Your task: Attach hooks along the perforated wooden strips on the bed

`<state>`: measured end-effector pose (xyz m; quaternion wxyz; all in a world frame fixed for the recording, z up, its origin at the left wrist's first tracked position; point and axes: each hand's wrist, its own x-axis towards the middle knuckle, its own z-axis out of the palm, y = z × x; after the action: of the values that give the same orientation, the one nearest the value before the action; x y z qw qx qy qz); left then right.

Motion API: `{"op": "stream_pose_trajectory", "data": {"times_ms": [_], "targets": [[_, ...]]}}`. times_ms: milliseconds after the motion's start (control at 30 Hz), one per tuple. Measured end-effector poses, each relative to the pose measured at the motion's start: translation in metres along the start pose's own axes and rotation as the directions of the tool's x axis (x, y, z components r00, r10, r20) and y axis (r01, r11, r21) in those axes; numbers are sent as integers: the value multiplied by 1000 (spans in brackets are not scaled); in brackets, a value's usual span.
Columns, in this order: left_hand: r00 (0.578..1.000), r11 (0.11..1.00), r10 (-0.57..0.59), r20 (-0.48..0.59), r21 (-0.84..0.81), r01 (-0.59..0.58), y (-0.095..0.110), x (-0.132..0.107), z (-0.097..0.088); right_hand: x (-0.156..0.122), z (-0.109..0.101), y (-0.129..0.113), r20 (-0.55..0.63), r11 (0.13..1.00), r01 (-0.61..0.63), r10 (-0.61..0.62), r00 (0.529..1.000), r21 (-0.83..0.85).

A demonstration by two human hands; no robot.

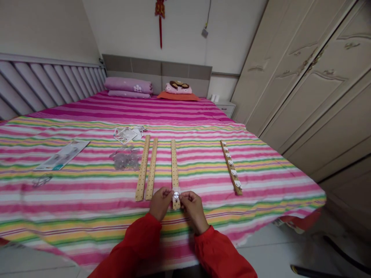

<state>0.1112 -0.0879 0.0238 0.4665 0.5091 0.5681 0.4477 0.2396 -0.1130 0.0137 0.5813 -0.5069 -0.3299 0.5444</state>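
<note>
Both my hands, in red sleeves, meet at the near end of a wooden perforated strip [174,162] lying on the striped bedspread. My left hand [160,202] and my right hand [192,206] pinch a small clear adhesive hook with a metal piece [176,195] between their fingertips, right over the strip's near end. Two more bare wooden strips [147,166] lie side by side just to the left. A fourth strip [231,166] to the right carries several hooks along its length.
A pile of clear hooks [125,159] and opened plastic packaging [126,134] lie left of the strips, with a printed card [62,155] further left. Pillows [128,85] sit at the headboard. A wardrobe [313,77] stands along the right side.
</note>
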Motion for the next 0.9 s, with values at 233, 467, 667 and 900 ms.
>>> {"op": "stream_pose_trajectory", "data": {"times_ms": [233,467,667,900], "targets": [[999,999,-30,-9,-28,30,-3,-1,0,0,0,6,-2,1000,-6,6,1000,20],[997,996,-72,-25,-57,71,-5,-1,1,1,-1,11,-13,1000,5,-5,1000,17],[997,996,-83,-8,-26,83,-10,1,-2,-2,-2,13,-45,998,-12,9,999,-59],[959,961,-275,73,9,275,11,9,-1,-8,0,12,41,977,-179,185,982,-117]]}}
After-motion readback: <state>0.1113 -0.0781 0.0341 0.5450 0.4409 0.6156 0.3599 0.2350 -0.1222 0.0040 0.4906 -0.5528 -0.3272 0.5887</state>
